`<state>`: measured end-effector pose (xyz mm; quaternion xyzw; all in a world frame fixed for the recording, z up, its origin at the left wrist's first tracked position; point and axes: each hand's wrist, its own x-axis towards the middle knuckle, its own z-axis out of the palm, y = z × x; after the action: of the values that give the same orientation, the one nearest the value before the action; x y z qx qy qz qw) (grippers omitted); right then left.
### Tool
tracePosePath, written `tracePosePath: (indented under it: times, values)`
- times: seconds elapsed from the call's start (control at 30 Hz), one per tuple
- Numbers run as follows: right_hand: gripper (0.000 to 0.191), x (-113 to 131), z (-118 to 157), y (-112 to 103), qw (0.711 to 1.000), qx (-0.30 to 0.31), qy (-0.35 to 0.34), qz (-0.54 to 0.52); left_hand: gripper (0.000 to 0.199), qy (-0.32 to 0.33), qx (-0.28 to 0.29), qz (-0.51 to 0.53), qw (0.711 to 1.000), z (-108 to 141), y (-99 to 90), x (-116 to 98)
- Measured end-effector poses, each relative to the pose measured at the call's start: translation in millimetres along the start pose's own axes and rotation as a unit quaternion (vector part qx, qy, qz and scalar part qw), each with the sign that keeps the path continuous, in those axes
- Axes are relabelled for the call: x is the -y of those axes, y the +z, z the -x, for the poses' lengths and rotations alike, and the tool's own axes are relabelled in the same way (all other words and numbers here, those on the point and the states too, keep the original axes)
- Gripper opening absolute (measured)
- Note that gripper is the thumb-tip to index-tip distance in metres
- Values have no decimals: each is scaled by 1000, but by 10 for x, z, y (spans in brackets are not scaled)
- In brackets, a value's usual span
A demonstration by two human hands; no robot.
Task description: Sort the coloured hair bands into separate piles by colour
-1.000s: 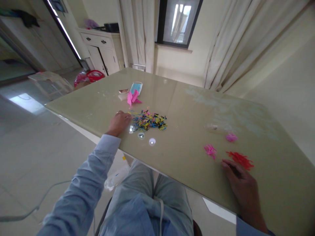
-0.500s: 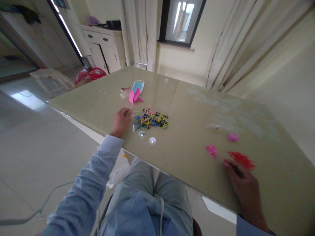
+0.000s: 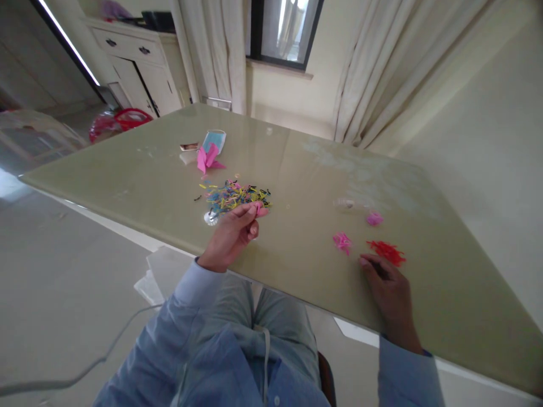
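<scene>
My left hand is closed in a pinch over the near edge of a mixed pile of small coloured rubber bands. Something pink, which looks like a rubber band, shows at its fingertips. My right hand rests by the table's near edge, thumb and forefinger together; anything between them is too small to make out. Just beyond those fingers lies a red heap of bands. A pink heap is to their left, and a purple-pink clump sits farther back.
On the glossy table a pink folded piece lies against a blue face mask, beside a small brown packet. A clear plastic item lies behind the pink heap. A cable crosses the floor.
My left hand has moved right, from the pile's left side to its near edge, and now shows something pink at the fingertips. My right hand stays by the red heap. The view has shifted.
</scene>
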<state>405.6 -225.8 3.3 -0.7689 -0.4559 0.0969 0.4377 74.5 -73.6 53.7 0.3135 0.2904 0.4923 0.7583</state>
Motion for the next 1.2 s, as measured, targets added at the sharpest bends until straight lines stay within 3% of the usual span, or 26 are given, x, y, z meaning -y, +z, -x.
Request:
tracePosePath:
  times: [0.2,0.53,0.73,0.87,1.0,1.2]
  values:
    - [33,-6,-2,20,1000,0,-8,-18,35,-34,36,2,999,39,294,220]
    - [29,-10,6,35,999,6,-20,-32,38,-59,58,-26,996,17,566,498]
    - [30,19,10,41,999,14,-14,-34,39,-9,41,-167,985,-111,707,662]
    - [30,38,18,37,999,20,-8,-36,29,15,74,-245,967,-242,863,821]
    - [30,41,25,39,999,19,-3,-41,13,66,124,-367,920,-349,1026,975]
    - [30,60,15,40,999,20,-1,-42,18,158,158,-580,783,-538,1119,1150]
